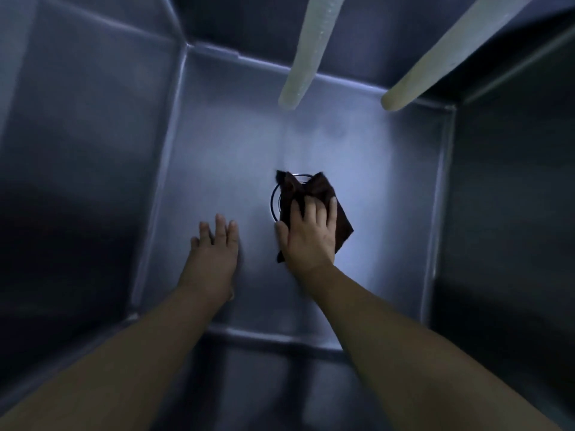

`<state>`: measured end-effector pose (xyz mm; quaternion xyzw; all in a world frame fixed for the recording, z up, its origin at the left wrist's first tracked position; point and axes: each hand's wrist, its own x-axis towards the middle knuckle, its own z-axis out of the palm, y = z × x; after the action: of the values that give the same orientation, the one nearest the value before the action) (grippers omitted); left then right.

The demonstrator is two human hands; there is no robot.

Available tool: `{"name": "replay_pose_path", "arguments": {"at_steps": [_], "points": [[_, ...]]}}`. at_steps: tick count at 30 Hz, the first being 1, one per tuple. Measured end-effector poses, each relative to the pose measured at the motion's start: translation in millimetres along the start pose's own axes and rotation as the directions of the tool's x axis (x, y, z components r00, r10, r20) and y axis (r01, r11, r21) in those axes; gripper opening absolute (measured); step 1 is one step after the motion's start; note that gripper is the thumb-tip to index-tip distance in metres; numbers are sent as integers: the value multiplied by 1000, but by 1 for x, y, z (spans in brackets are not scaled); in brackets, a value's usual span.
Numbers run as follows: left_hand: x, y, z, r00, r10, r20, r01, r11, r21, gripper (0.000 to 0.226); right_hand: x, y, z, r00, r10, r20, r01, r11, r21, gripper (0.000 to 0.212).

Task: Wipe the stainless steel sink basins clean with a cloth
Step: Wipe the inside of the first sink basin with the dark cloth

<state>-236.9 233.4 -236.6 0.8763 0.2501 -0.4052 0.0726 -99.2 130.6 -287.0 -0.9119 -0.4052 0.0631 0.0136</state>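
I look straight down into a deep stainless steel sink basin (224,150). A dark brown cloth (317,188) lies on the basin floor, partly over the round drain (275,200). My right hand (309,234) presses flat on the cloth with its fingers spread. My left hand (214,253) rests flat on the bare basin floor to the left of the drain, fingers straight, holding nothing. Both forearms reach down from the lower edge of the view.
Two pale hoses hang into the basin from above, one (308,54) at centre top and another (445,54) at top right. Steel walls enclose the floor on all sides: the left wall (87,150) and the darker right wall (510,213).
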Motion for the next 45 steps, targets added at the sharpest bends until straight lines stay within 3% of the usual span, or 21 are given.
{"name": "replay_pose_path", "arguments": {"at_steps": [6, 10, 13, 16, 19, 22, 26, 32, 36, 40, 43, 45], "points": [[1, 0, 1, 1000, -20, -7, 20, 1000, 1, 125, 20, -8, -8, 983, 24, 183, -36, 997, 63, 60], [-1, 3, -3, 999, -31, -6, 32, 999, 11, 125, 29, 14, -21, 889, -264, 375, 279, 960, 14, 27], [-5, 8, -8, 998, -59, -6, 59, 998, 28, 117, 38, 31, -34, 784, -413, 464, 454, 890, 24, 22], [-5, 19, -20, 991, -47, -126, 54, 997, 52, 110, 38, 39, -40, 760, -482, 436, 526, 850, 22, 29], [10, 31, -36, 943, 138, -303, -121, 990, 75, 105, 36, 43, -38, 805, -469, 363, 481, 874, 63, 40], [28, 35, -51, 952, 143, -270, -125, 989, 84, 105, 35, 48, -33, 813, -488, 318, 486, 869, 89, 45], [39, 37, -58, 963, 132, -234, -117, 990, 77, 101, 39, 53, -30, 771, -520, 366, 540, 840, 57, 52], [39, 43, -64, 969, 107, -222, -87, 991, 99, 95, 38, 42, -34, 732, -496, 466, 619, 771, -151, 68], [39, 43, -64, 966, 96, -242, -82, 994, 69, 93, 41, 34, -37, 753, -469, 461, 611, 759, -226, 66], [40, 43, -64, 965, 93, -246, -80, 995, 60, 93, 41, 30, -36, 756, -485, 440, 589, 798, -132, 40], [40, 42, -62, 967, 82, -242, -72, 996, 50, 94, 44, 40, -32, 829, -456, 323, 460, 885, 70, 47], [40, 43, -62, 967, 79, -241, -70, 996, 46, 94, 45, 51, -32, 818, -489, 303, 464, 872, 154, 50]]}}
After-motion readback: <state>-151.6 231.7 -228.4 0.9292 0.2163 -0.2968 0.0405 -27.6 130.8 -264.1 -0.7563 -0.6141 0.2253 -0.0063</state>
